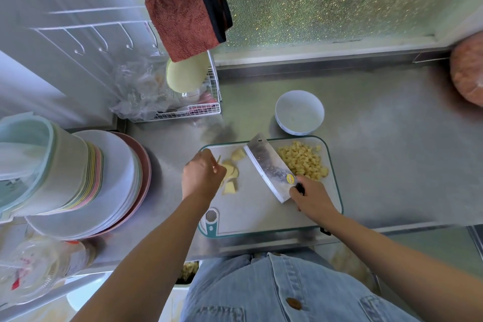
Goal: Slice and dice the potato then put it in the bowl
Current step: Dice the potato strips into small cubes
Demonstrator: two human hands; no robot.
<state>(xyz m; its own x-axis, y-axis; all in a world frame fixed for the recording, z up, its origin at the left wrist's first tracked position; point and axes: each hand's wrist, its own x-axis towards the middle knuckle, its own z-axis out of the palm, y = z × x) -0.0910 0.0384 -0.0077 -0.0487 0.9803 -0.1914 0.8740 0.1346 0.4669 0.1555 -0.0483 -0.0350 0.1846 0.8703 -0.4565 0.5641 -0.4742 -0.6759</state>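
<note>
Steel counter (379, 165): runs wide and bare to the right of the right hand (313, 200), out to the raised back edge under the window. The front edge lies just below both forearms.

Stack of plates (109, 191): stands to the left of the left hand (201, 175), with a strip of bare counter between its rim and the board.

Cutting board (256, 212): lies under both hands, and its near edge sits close to the counter's front edge. The middle of the board, between the two hands, is bare.

Bowl (299, 115): white, upright, on the counter beyond the right hand, just past the board's far edge and apart from it.

Cleaver (269, 167): the right hand is wrapped firmly round its dark handle. The blade slants away from that hand toward the board's far edge, and its tip reaches that edge.

Diced potato (303, 162): heaped just beyond the right hand, on the right of the blade, close to the board's right edge.

Potato slices (231, 172): lie flat on the board, just right of and partly under the left hand, left of the blade.

Left hand: knuckles up and fingers curled, hovering over the slices. A thin pale strip (217, 162) shows at the fingertips. Whether it is pinched cannot be told.
</note>
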